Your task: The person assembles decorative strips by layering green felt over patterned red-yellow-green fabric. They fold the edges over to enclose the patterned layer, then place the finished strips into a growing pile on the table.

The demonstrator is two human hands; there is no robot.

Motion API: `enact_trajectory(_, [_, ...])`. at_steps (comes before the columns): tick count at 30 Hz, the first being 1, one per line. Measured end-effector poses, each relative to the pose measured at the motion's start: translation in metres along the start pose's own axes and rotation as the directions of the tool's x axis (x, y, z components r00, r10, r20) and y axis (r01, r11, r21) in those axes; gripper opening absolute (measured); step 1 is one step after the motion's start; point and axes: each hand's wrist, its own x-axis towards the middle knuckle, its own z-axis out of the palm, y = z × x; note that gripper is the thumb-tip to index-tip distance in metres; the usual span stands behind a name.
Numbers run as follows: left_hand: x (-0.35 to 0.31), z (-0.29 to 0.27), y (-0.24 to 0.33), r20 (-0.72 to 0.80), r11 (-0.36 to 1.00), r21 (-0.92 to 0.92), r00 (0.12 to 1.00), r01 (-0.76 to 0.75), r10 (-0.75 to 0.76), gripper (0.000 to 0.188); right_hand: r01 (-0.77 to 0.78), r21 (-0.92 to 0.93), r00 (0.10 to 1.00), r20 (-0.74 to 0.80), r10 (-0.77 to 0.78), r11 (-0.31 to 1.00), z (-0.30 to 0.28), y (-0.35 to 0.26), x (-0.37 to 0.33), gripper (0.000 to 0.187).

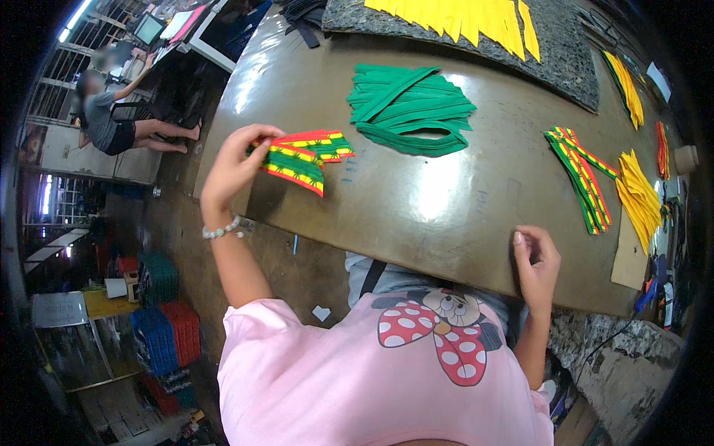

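My left hand [239, 167] is over the left side of the table, with thumb and fingers closed on patterned fabric strips [301, 169]. These strips are red, yellow and green with dark leaf shapes, and their free ends fan out to the right. Just beyond them lies a loose pile of green fabric strips [409, 111], one looped at the front. My right hand [537, 262] is at the table's near edge with its fingers curled in, and nothing shows in it. Further right, more striped leaf-pattern strips [580, 178] lie crossed on the table.
Yellow strips [454, 18] fan over a dark speckled board [573, 70] at the back. Another yellow bundle [637, 197] lies at the right, by a piece of cardboard [631, 256]. A person [108, 111] is at a desk on the far left. Stacked coloured bundles [167, 334] stand lower left.
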Motion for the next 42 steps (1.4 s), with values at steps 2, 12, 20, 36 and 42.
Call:
enact_trajectory(2, [0.016, 0.032, -0.008, 0.007, 0.999, -0.05, 1.0, 0.0, 0.0, 0.022, -0.007, -0.013, 1.0, -0.008, 0.007, 1.0, 0.0, 0.001, -0.001, 0.009])
enact_trajectory(12, [-0.001, 0.087, -0.026, -0.1, 0.977, 0.213, 0.994, -0.028, 0.05, 0.039, 0.003, -0.086, 0.999, 0.049, 0.001, 0.996, 0.0, -0.011, 0.002, 0.012])
enact_trajectory(20, [-0.019, 0.111, 0.039, -0.512, 0.99, -0.001, 0.851, -0.139, 0.119, 0.021, 0.101, -0.389, 0.925, -0.301, -0.23, 0.916, -0.08, -0.007, 0.056, 0.018])
enact_trajectory(36, [-0.032, 0.158, 0.094, -0.446, 0.977, -0.143, 0.891, -0.157, 0.077, 0.018, 0.435, -0.521, 0.895, 0.158, -0.418, 0.735, -0.008, -0.008, 0.105, 0.021])
enact_trajectory(42, [0.038, 0.17, 0.106, -0.278, 0.864, 0.365, 0.845, -0.348, 0.458, 0.028, 0.531, -0.325, 0.847, 0.233, -0.478, 0.782, 0.014, 0.002, 0.094, 0.018])
